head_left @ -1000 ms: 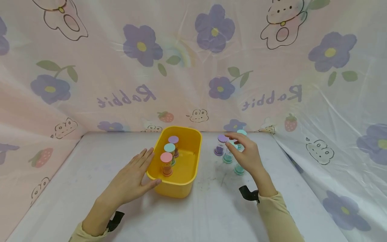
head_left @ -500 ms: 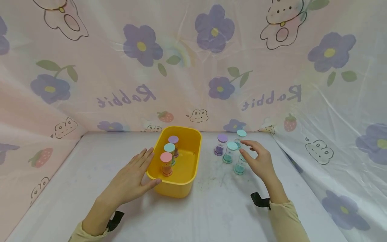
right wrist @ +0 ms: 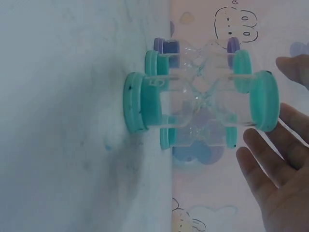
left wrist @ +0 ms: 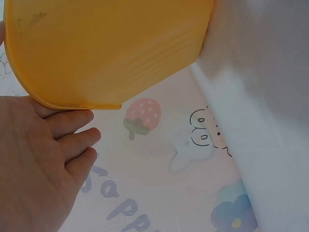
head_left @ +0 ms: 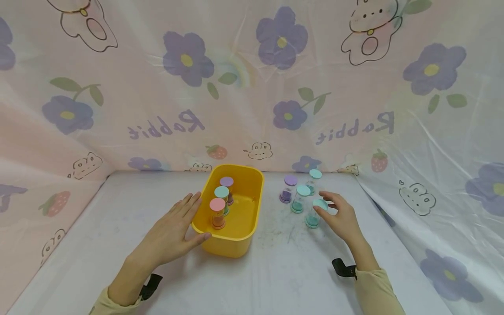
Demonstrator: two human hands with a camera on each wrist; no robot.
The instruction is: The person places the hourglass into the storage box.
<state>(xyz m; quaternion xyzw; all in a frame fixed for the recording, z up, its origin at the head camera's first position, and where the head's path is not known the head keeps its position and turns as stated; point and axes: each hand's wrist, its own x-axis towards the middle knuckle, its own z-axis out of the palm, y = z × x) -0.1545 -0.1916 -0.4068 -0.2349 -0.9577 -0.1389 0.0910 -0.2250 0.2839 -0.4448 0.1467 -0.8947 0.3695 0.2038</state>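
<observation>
My left hand [head_left: 169, 238] rests along the left rim of the yellow box [head_left: 226, 248]. Its fingers are straight against the rim in the left wrist view. Inside the box, pink-capped [head_left: 218, 204], teal-capped [head_left: 221, 192] and purple-capped [head_left: 226, 181] hourglasses stand upright in a row. My right hand [head_left: 344, 221] is at the cap of the nearest teal hourglass [head_left: 313, 221]. In the right wrist view, the thumb and fingers are spread around that teal cap [right wrist: 266, 101] without closing on it; whether a fingertip touches it is hard to tell.
Beyond the nearest teal hourglass stand a second teal hourglass [head_left: 302, 190], a purple hourglass [head_left: 290, 180] and another teal hourglass [head_left: 315, 174] near the back. A white cloth covers the table [head_left: 271, 280]. Patterned curtain [head_left: 236, 100] hangs behind and at both sides.
My right hand has moved right and toward me, from above the purple and middle teal hourglasses to the nearest teal one. The left hand and box stay put.
</observation>
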